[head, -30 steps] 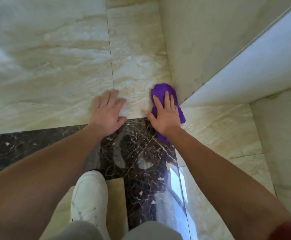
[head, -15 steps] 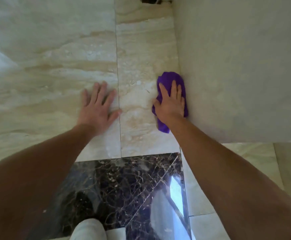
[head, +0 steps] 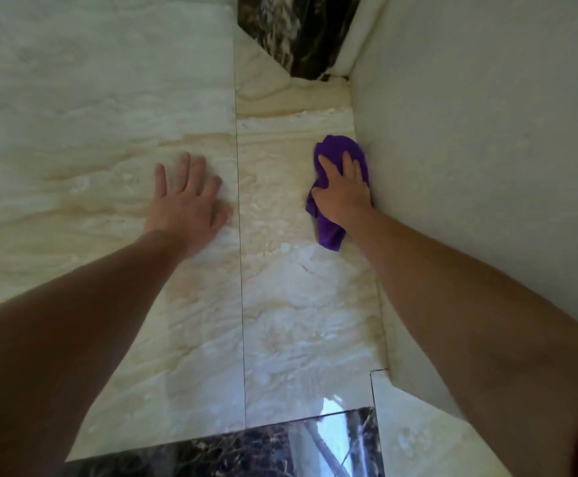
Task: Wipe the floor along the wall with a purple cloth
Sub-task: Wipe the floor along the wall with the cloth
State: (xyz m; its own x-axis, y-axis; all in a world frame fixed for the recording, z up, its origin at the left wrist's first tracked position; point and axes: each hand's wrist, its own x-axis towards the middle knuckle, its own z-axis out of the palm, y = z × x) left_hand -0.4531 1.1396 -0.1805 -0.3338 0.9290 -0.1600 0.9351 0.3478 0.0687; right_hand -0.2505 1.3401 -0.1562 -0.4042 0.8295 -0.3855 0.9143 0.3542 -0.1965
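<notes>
Right hand [head: 344, 194] pressed flat over purple cloth [head: 332, 232], fingers spread across the crumpled soft fabric rather than closed around it, cloth bunched beneath the palm, trailing back under the wrist. Cloth lying on glossy cream marble-veined floor [head: 297, 304], touching the foot of the matte pale wall [head: 470, 166] on the right. Left hand [head: 187, 197] open, empty, palm down on the neighbouring tile, just left of the thin grout line [head: 241, 270]. Dark veined stone strips [head: 294, 32] at far and near edges. No legible writing anywhere.
</notes>
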